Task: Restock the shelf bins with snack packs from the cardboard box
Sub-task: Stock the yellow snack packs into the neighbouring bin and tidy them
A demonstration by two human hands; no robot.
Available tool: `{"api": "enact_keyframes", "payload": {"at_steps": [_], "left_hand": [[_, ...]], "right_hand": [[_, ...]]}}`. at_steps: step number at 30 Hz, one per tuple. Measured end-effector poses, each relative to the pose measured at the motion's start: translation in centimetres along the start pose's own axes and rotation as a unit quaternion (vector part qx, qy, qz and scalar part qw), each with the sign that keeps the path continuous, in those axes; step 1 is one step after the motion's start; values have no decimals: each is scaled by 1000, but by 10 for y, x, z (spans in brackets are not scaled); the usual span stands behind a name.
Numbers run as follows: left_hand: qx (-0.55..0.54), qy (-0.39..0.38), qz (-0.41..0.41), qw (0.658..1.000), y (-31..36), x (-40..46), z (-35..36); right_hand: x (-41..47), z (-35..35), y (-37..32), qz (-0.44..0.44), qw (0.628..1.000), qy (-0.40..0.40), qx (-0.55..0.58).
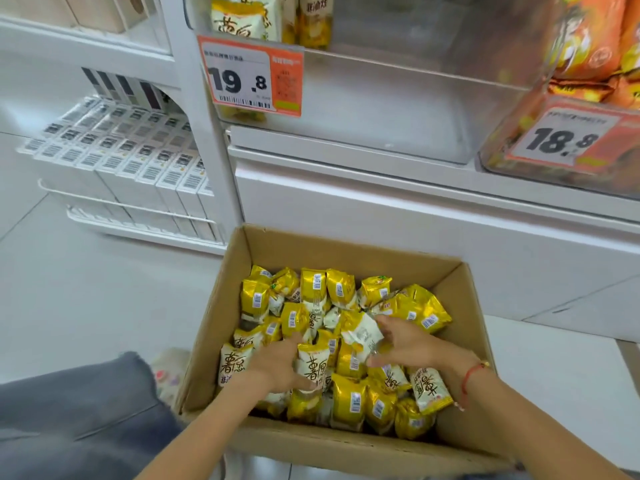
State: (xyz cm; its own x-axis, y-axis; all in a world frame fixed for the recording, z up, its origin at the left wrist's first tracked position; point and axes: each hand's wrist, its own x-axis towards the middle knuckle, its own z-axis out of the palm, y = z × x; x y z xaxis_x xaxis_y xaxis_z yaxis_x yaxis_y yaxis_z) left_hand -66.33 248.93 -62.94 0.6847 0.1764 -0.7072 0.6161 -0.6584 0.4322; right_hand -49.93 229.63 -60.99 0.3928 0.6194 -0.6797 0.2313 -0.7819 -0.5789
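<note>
Two hands are down in the cardboard box (221, 306) at 6 o'clock, among gold snack packs (341, 289). The left hand (277, 367) curls round a white pack (313, 367); the right hand (407, 342) pinches another pack (362, 332). At 12 o'clock, the clear shelf bin (398, 109) holds few packs.

Open brown cardboard box (221, 303) sits on the floor at about 6 o'clock, flaps down, packed with small gold-and-white foil snack packs (313, 289) lying jumbled, some barcode side up, some showing black lettering. Up at 12 o'clock, the clear plastic shelf bin (398, 109) is mostly bare, with a few of the same yellow packs at its left end.
</note>
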Motion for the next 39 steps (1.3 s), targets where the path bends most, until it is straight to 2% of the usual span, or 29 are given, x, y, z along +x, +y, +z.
{"api": "enact_keyframes", "payload": {"at_steps": [2, 3, 6, 11, 13, 16, 19, 22, 27, 31, 33, 35, 37, 39], "left_hand": [[-81, -5, 21, 996, 1, -5, -13], [-158, 0, 38, 987, 3, -9, -22], [-349, 19, 80, 934, 21, -29, -53], [-443, 93, 169, 876, 42, -51, -76], [-467, 144, 186, 853, 49, -54, -78], [-478, 184, 207, 834, 59, -60, -86], [-479, 214, 232, 819, 67, -66, -94], [-503, 248, 268, 783, 76, -73, -103], [-467, 359, 321, 742, 87, -95, -158], [-441, 417, 368, 705, 98, -118, -232], [-419, 444, 373, 699, 99, -122, -258], [-374, 494, 355, 700, 96, -119, -274], [-298, 554, 322, 708, 89, -114, -285], [-248, 589, 316, 702, 83, -110, -293]], "right_hand": [[-8, -13, -17, -12, 985, -3, 171], [-14, -20, -26, -29, 967, -22, 251], [-31, -30, -49, -96, 883, -69, 454], [-45, -40, -81, -160, 817, -72, 549], [-52, -46, -99, -161, 818, -33, 550], [-64, -49, -130, -154, 841, 13, 519], [-79, -49, -150, -170, 876, 57, 449], [-95, -52, -167, -182, 898, 131, 379], [-123, -81, -207, -240, 894, 223, 304], [-139, -134, -247, -317, 855, 248, 325], [-135, -165, -266, -330, 846, 262, 326], [-119, -194, -283, -323, 851, 272, 312], [-97, -221, -298, -302, 867, 282, 280], [-69, -242, -310, -276, 886, 287, 239]]}}
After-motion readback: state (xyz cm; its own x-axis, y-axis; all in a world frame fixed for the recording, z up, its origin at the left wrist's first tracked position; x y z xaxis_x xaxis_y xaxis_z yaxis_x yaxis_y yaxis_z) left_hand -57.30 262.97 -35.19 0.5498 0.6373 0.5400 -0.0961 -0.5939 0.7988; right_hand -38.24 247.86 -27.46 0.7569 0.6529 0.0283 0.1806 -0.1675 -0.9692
